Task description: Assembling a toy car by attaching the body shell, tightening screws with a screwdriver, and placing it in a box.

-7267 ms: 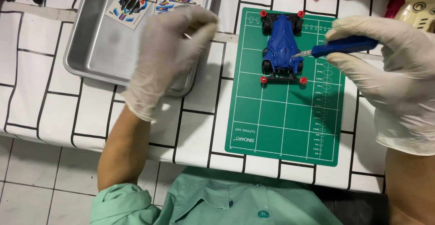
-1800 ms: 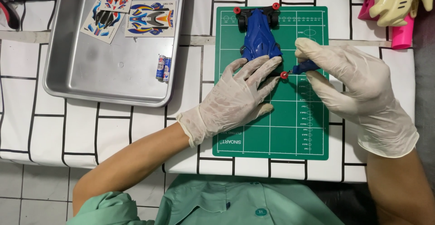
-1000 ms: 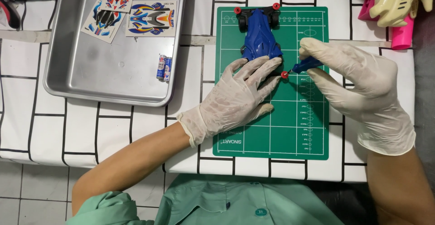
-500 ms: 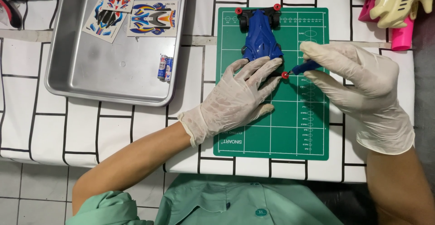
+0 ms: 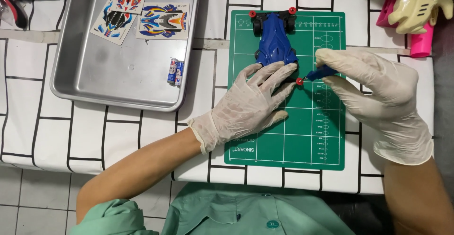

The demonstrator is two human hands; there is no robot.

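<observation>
A blue toy race car (image 5: 275, 41) with small red rollers lies on a green cutting mat (image 5: 288, 135). My left hand (image 5: 248, 105), in a white glove, lies flat with its fingers pressing on the near end of the car. My right hand (image 5: 378, 97), also gloved, grips a blue-handled screwdriver (image 5: 319, 73). Its tip meets the red roller (image 5: 299, 81) at the car's near right corner.
A metal tray (image 5: 118, 79) at the left holds sticker sheets (image 5: 163, 21) and two small batteries (image 5: 175, 70). Pink items and a cream toy figure (image 5: 421, 3) sit at the top right. A black-lined white cloth covers the table.
Since 7.3 s ago my left hand has come from the tray onto the car and the screwdriver tip has reached the roller. Over the last second both hands hardly move.
</observation>
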